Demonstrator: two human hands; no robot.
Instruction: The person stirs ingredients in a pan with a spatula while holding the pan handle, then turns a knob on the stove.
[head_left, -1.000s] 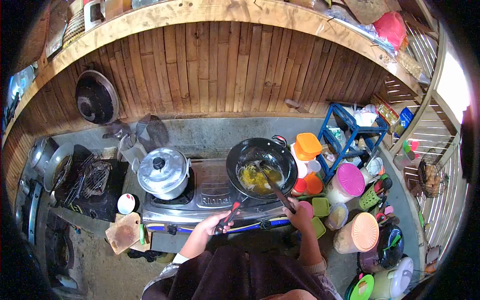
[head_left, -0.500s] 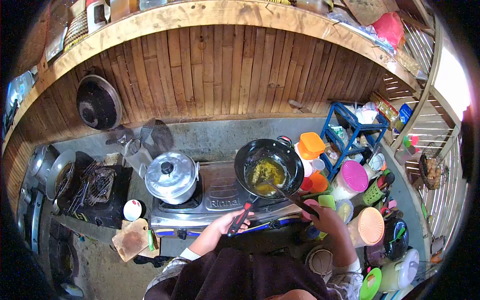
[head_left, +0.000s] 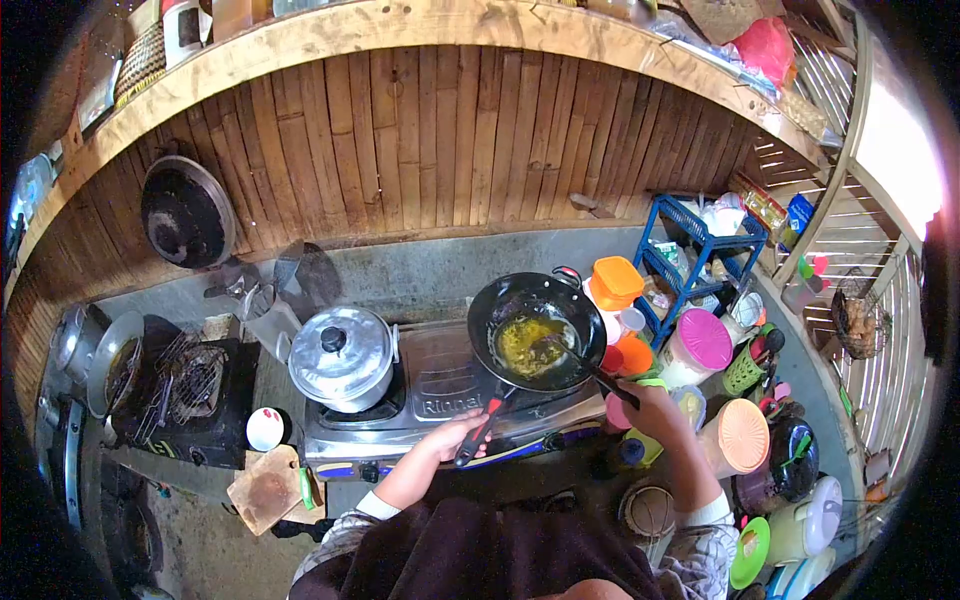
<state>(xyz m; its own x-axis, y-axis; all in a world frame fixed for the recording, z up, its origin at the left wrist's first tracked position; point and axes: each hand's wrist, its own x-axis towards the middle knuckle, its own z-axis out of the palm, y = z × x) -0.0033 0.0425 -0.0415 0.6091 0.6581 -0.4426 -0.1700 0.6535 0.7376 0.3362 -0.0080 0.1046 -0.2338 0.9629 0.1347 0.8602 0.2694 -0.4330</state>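
A black wok (head_left: 500,300) sits on the right side of the stove (head_left: 440,365), with yellow food (head_left: 530,345) in oil at its bottom. My left hand (head_left: 455,436) is wrapped round the wok's black and red handle (head_left: 474,440). In my right hand (head_left: 655,412) is a dark spatula (head_left: 605,380); its tip dips into the yellow food. A lidded silver pot (head_left: 342,358) stands on the left burner.
Right of the wok are an orange container (head_left: 617,283), a pink-lidded tub (head_left: 698,343) and a blue rack (head_left: 690,255). At the left lie a grill rack (head_left: 198,383), a small white bowl (head_left: 265,429) and a cutting board (head_left: 270,488). A wooden shelf edge (head_left: 430,24) spans the top.
The spatula's tip has shifted slightly right and up in the wok, and the yellow food has spread. My right hand has moved slightly up. The whole view has shifted a little.
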